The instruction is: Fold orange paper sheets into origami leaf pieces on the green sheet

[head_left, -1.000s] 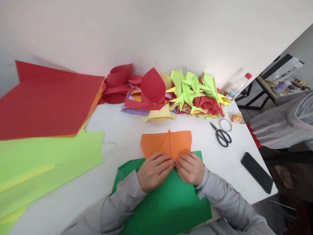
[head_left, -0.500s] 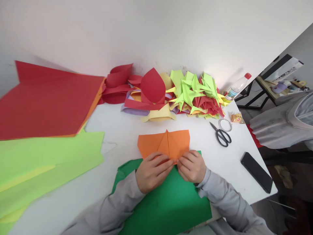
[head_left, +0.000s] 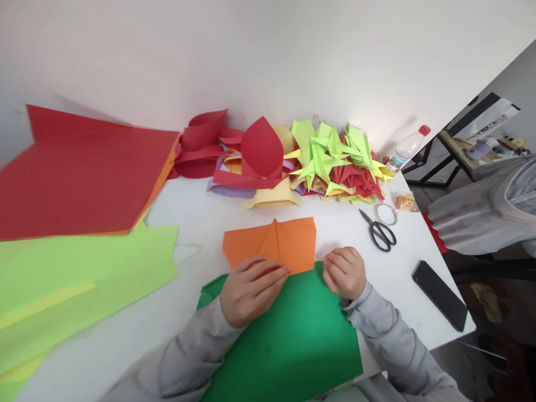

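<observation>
An orange folded paper (head_left: 293,245) with a raised crease and small peak at its middle stands in front of me, over the far edge of a green sheet (head_left: 288,340). My left hand (head_left: 253,290) is closed on its lower edge near the middle, thumb hidden from view. To the right of the paper, clear of it, my right hand (head_left: 345,273) is curled into a loose fist above the green sheet's far right corner, with nothing visible in it.
On the left lie red sheets (head_left: 84,178) and light green sheets (head_left: 125,262). Along the wall are red paper shapes (head_left: 262,148) and folded green paper pieces (head_left: 324,156). Right: a bottle (head_left: 406,149), tape roll (head_left: 386,214), scissors (head_left: 379,231), wrapped snack (head_left: 405,201) and black phone (head_left: 439,295).
My right hand has let go of the orange paper and moved right and slightly up. My left hand has shifted a little left, carrying the paper with it.
</observation>
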Demonstrator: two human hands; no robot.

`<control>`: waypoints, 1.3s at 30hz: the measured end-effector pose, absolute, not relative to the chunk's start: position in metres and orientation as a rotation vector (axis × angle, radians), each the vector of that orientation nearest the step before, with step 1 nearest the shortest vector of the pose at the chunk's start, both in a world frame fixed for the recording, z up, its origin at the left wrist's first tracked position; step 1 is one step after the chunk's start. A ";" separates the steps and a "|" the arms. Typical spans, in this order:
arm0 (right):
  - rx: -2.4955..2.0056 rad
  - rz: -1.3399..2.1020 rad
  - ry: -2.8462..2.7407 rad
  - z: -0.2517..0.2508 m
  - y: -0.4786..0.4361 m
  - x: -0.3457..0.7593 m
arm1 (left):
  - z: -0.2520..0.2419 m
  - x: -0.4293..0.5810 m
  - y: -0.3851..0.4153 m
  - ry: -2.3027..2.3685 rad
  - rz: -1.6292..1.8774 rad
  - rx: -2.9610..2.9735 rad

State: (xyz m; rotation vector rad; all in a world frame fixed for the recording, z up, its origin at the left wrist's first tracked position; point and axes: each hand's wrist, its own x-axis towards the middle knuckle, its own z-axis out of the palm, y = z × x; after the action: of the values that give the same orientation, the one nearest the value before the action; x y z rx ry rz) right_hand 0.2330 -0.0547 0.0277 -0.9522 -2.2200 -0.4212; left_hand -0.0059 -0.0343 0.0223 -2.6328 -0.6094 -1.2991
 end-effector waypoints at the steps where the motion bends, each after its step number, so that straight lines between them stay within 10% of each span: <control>1: -0.948 -0.396 -2.217 0.028 -0.055 0.233 | 0.021 -0.006 -0.035 -0.609 -1.301 -2.634; 39: -0.816 -0.338 -2.279 0.026 -0.059 0.230 | 0.020 -0.002 -0.032 -0.543 -1.243 -2.662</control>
State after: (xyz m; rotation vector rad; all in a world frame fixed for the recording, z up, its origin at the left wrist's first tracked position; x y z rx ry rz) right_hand 0.2296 -0.0594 0.0260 -0.8161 -2.2788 -0.3384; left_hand -0.0017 -0.0320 0.0197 -2.6622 -0.5434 -1.2429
